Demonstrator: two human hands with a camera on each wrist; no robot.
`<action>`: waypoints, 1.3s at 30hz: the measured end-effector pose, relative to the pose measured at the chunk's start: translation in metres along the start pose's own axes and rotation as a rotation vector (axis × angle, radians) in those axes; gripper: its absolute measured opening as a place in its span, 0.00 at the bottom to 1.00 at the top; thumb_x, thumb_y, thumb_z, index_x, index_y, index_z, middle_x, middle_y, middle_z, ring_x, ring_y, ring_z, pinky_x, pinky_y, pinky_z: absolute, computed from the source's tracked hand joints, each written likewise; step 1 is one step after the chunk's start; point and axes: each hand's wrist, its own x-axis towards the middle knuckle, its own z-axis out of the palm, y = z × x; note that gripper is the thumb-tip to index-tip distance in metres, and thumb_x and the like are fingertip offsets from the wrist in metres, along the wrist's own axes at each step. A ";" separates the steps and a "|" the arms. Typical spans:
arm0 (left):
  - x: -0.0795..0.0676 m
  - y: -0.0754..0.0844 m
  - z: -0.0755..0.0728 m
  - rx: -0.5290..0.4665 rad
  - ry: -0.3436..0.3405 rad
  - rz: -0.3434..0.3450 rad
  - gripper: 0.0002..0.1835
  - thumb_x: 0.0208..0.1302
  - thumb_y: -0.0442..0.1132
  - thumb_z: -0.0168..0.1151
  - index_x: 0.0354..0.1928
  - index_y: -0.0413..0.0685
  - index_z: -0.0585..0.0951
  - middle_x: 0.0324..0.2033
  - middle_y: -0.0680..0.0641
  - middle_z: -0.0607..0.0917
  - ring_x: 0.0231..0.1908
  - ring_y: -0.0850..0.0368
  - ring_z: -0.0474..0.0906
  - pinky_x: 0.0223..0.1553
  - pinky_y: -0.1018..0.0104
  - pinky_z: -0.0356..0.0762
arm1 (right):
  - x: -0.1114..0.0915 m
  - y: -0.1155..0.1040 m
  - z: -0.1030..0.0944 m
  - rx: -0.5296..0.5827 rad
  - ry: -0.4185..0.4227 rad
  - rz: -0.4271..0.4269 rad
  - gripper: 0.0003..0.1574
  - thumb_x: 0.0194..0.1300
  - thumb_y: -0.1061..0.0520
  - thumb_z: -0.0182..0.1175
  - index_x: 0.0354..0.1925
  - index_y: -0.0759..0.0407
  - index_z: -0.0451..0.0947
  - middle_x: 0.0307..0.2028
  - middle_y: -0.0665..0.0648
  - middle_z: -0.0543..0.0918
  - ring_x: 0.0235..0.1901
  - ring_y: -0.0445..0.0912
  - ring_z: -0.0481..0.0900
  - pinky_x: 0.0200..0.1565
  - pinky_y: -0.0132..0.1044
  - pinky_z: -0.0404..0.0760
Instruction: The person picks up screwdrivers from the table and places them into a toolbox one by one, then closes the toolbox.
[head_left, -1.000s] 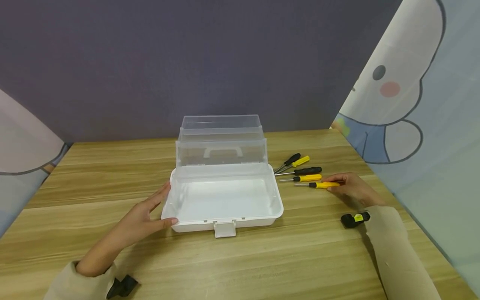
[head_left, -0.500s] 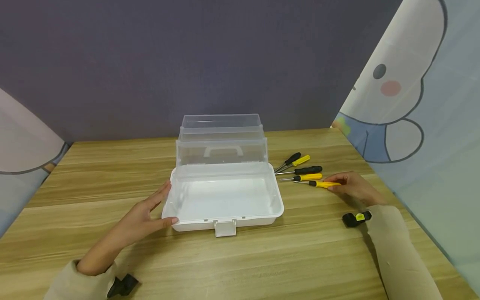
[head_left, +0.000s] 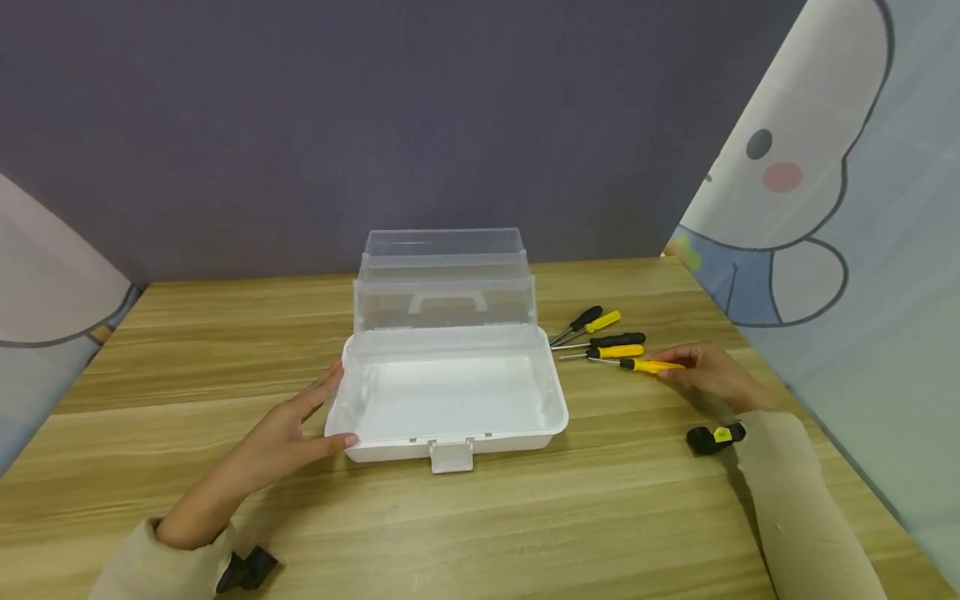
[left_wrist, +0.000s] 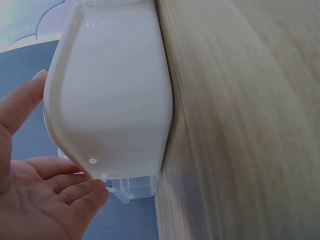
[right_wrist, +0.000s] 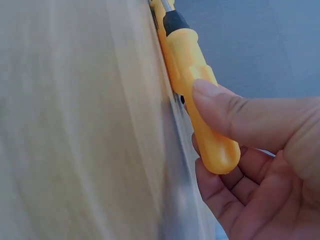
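Observation:
In the head view my right hand (head_left: 708, 375) pinches the yellow handle of a screwdriver (head_left: 654, 366) between thumb and fingers. Its shaft points left, and the tip overlaps another yellow-handled screwdriver (head_left: 621, 352) lying behind it. Seen from the right wrist, the held handle (right_wrist: 202, 112) slants close over the tabletop, butt end towards the palm. My left hand (head_left: 288, 429) rests at the left end of a white plastic box (head_left: 510, 445). Its thumb touches the front corner of the rim, with the fingers extended along the side; the left wrist view shows the fingertips right at the rim.
The box's clear tiered lid (head_left: 442, 304) stands raised at the back, and a latch (head_left: 452, 457) hangs at its front. Right of the box lie a black-handled screwdriver (head_left: 618, 340), another black one (head_left: 587, 317) and a yellow one (head_left: 603, 322). A dark panel (head_left: 450, 125) rises behind the table.
The held screwdriver has shifted slightly away from me and tilted, its tip now overlapping the neighbouring screwdriver. My left hand and the box look unchanged.

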 end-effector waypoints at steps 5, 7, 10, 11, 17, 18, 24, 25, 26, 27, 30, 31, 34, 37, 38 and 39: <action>0.000 -0.001 0.001 0.005 0.006 0.005 0.49 0.57 0.47 0.68 0.73 0.43 0.50 0.73 0.42 0.48 0.69 0.35 0.46 0.60 0.34 0.50 | -0.002 -0.004 -0.002 0.002 0.005 0.037 0.23 0.64 0.58 0.61 0.53 0.71 0.76 0.49 0.68 0.80 0.36 0.36 0.77 0.35 0.31 0.79; 0.000 -0.001 0.001 0.005 0.005 0.005 0.49 0.57 0.47 0.68 0.73 0.43 0.50 0.73 0.41 0.48 0.69 0.35 0.47 0.60 0.34 0.50 | -0.002 -0.006 -0.002 -0.011 0.005 0.048 0.23 0.65 0.56 0.61 0.53 0.69 0.76 0.48 0.66 0.81 0.37 0.37 0.77 0.35 0.31 0.80; -0.001 -0.002 0.001 0.009 0.002 -0.001 0.49 0.56 0.47 0.68 0.73 0.43 0.50 0.73 0.41 0.48 0.69 0.35 0.47 0.61 0.34 0.50 | -0.002 -0.009 -0.002 -0.023 0.006 0.057 0.22 0.65 0.56 0.61 0.53 0.69 0.77 0.47 0.66 0.82 0.36 0.37 0.78 0.35 0.31 0.80; -0.001 -0.001 0.000 0.011 0.003 -0.001 0.49 0.56 0.47 0.69 0.73 0.43 0.50 0.73 0.42 0.48 0.69 0.36 0.47 0.61 0.35 0.50 | -0.003 -0.010 -0.003 -0.022 0.004 0.054 0.22 0.65 0.56 0.60 0.53 0.69 0.77 0.46 0.66 0.82 0.36 0.37 0.78 0.36 0.31 0.80; -0.001 0.001 -0.001 0.019 0.008 0.012 0.49 0.57 0.47 0.68 0.73 0.41 0.51 0.73 0.43 0.48 0.69 0.35 0.47 0.60 0.33 0.51 | -0.002 -0.015 -0.005 -0.055 0.036 -0.001 0.21 0.64 0.59 0.61 0.52 0.72 0.76 0.46 0.70 0.81 0.36 0.33 0.77 0.34 0.30 0.79; -0.001 0.001 -0.001 0.017 0.005 0.011 0.49 0.57 0.47 0.68 0.73 0.41 0.50 0.73 0.43 0.48 0.69 0.35 0.47 0.60 0.34 0.50 | -0.002 -0.016 -0.005 -0.061 0.041 -0.003 0.21 0.64 0.59 0.61 0.52 0.72 0.77 0.47 0.70 0.81 0.36 0.32 0.76 0.34 0.30 0.79; 0.000 -0.002 0.000 0.005 0.000 0.004 0.49 0.57 0.46 0.68 0.73 0.41 0.50 0.73 0.41 0.47 0.69 0.35 0.46 0.62 0.38 0.49 | -0.002 -0.022 -0.007 -0.071 0.046 -0.034 0.21 0.64 0.60 0.61 0.52 0.73 0.76 0.46 0.70 0.81 0.35 0.30 0.76 0.33 0.30 0.79; -0.001 -0.002 0.001 0.005 0.001 0.004 0.49 0.57 0.46 0.68 0.73 0.41 0.50 0.73 0.42 0.47 0.69 0.35 0.46 0.63 0.39 0.49 | -0.002 -0.024 -0.007 -0.072 0.051 -0.051 0.20 0.64 0.62 0.61 0.51 0.74 0.76 0.46 0.71 0.81 0.35 0.30 0.76 0.33 0.29 0.79; -0.001 -0.002 0.001 0.004 0.003 0.005 0.48 0.57 0.46 0.68 0.73 0.41 0.50 0.73 0.42 0.47 0.69 0.36 0.46 0.63 0.39 0.49 | -0.002 -0.025 -0.007 -0.069 0.053 -0.066 0.20 0.64 0.63 0.60 0.51 0.75 0.76 0.45 0.71 0.81 0.35 0.30 0.76 0.34 0.29 0.79; -0.001 -0.002 0.001 0.003 0.005 0.006 0.48 0.57 0.46 0.68 0.73 0.41 0.50 0.73 0.43 0.47 0.69 0.36 0.46 0.63 0.40 0.49 | -0.002 -0.027 -0.007 -0.070 0.058 -0.081 0.19 0.63 0.64 0.60 0.51 0.75 0.76 0.45 0.71 0.81 0.35 0.30 0.76 0.34 0.28 0.79; -0.001 -0.002 0.001 0.007 0.003 0.005 0.49 0.57 0.46 0.68 0.73 0.41 0.50 0.73 0.44 0.47 0.69 0.36 0.46 0.63 0.40 0.50 | -0.002 -0.031 -0.005 -0.056 0.077 -0.111 0.18 0.62 0.66 0.60 0.50 0.76 0.76 0.44 0.71 0.81 0.35 0.30 0.77 0.34 0.28 0.80; -0.002 -0.002 0.000 0.009 0.003 0.005 0.49 0.57 0.46 0.68 0.73 0.41 0.50 0.73 0.44 0.47 0.69 0.36 0.46 0.63 0.40 0.50 | -0.002 -0.032 -0.005 -0.053 0.078 -0.111 0.18 0.63 0.66 0.60 0.50 0.76 0.76 0.45 0.71 0.81 0.36 0.30 0.77 0.34 0.28 0.80; -0.002 -0.001 0.000 0.006 0.003 0.011 0.49 0.57 0.46 0.68 0.73 0.40 0.50 0.73 0.43 0.47 0.69 0.35 0.46 0.62 0.36 0.50 | -0.003 -0.037 -0.004 -0.057 0.089 -0.111 0.19 0.63 0.64 0.60 0.51 0.75 0.76 0.46 0.70 0.81 0.37 0.31 0.77 0.34 0.28 0.80; -0.002 -0.001 -0.001 0.005 0.003 0.017 0.48 0.57 0.46 0.68 0.73 0.40 0.50 0.73 0.42 0.47 0.69 0.35 0.46 0.60 0.33 0.50 | -0.005 -0.043 -0.003 -0.074 0.105 -0.104 0.20 0.64 0.61 0.60 0.51 0.72 0.77 0.47 0.69 0.80 0.38 0.29 0.76 0.35 0.28 0.79; -0.002 0.000 -0.001 0.000 0.001 0.022 0.48 0.57 0.45 0.68 0.73 0.40 0.50 0.73 0.41 0.47 0.69 0.34 0.46 0.60 0.32 0.49 | -0.006 -0.046 -0.003 -0.083 0.110 -0.102 0.20 0.64 0.60 0.61 0.51 0.71 0.77 0.48 0.69 0.80 0.38 0.29 0.76 0.35 0.27 0.79; -0.002 0.000 -0.001 0.000 0.000 0.020 0.49 0.57 0.45 0.68 0.73 0.40 0.50 0.72 0.40 0.47 0.69 0.34 0.46 0.60 0.32 0.50 | -0.006 -0.048 -0.003 -0.095 0.117 -0.103 0.19 0.64 0.59 0.61 0.51 0.70 0.78 0.48 0.69 0.80 0.38 0.27 0.75 0.35 0.27 0.79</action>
